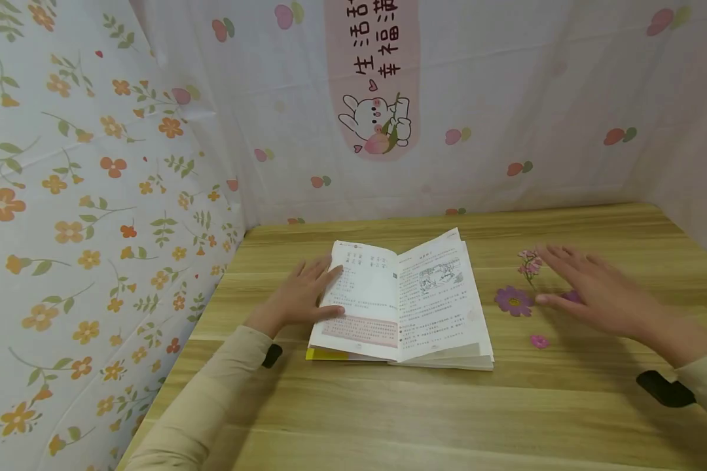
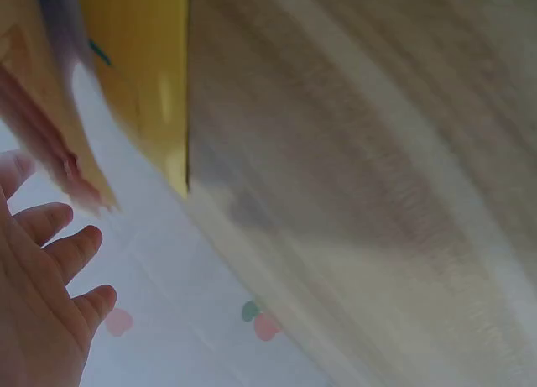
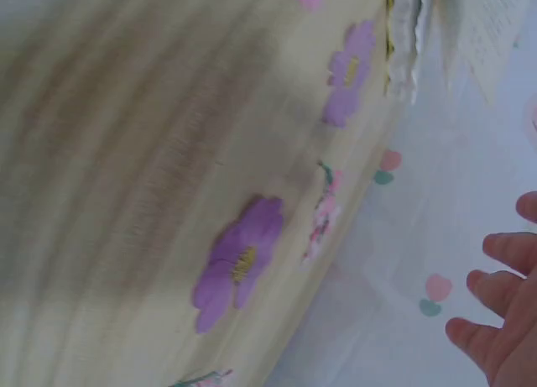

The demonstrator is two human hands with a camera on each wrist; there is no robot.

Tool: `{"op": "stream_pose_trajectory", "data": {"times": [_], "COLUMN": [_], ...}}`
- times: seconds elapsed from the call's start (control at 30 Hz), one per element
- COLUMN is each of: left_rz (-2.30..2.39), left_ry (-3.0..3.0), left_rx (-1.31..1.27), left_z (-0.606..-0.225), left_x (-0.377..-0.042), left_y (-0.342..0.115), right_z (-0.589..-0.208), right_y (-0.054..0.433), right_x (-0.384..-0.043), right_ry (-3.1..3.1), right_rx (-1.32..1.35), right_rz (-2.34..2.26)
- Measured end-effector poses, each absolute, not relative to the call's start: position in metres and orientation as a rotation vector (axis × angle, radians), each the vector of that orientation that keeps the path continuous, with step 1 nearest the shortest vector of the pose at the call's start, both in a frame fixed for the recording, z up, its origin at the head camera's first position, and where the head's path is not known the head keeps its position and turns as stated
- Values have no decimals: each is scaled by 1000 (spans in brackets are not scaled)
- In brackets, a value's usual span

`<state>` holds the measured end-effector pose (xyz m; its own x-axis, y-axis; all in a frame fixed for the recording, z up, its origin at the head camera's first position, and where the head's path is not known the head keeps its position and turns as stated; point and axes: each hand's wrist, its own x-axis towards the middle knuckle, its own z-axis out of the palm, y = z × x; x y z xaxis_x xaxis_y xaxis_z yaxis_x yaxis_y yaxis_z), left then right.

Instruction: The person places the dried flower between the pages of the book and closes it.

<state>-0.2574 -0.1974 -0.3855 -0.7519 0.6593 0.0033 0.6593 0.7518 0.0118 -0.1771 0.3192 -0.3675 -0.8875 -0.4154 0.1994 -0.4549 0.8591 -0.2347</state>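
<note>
An open book (image 1: 436, 307) lies on the wooden table, its pages printed with text and a small drawing. At its left edge is my left hand (image 1: 297, 294), fingers spread, the thumb reaching over the left page. The left wrist view shows those fingers (image 2: 75, 253) beside the pages and the yellow cover (image 2: 143, 76). My right hand (image 1: 601, 294) is held flat with straight fingers above several dried flowers, gripping nothing. Near its thumb lies a purple flower (image 1: 514, 301), with a pink sprig (image 1: 529, 265) behind it. Another purple flower (image 3: 243, 261) is mostly hidden by this hand in the head view.
A small pink flower (image 1: 539, 341) lies right of the book, nearer the front. Another sprig (image 3: 205, 379) shows at the bottom of the right wrist view. Printed curtains (image 1: 495, 98) hang behind the table, and a floral cloth (image 1: 94, 216) hangs along its left side.
</note>
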Motion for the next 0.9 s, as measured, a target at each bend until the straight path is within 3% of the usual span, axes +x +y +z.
{"op": "stream_pose_trajectory", "data": {"times": [0.4,0.9], "left_rz": [24,-117], "left_ry": [2891,2833], "left_rx": [1104,980], "left_z": [-404,-416], "left_x": [-260,-257], "left_y": [-203,-199], "right_z": [-388,-411], "right_y": [318,323], "right_x": [-159,-143], "right_ry": [-2668,-2701], "right_rx": [752,590], "right_rz": [433,756]}}
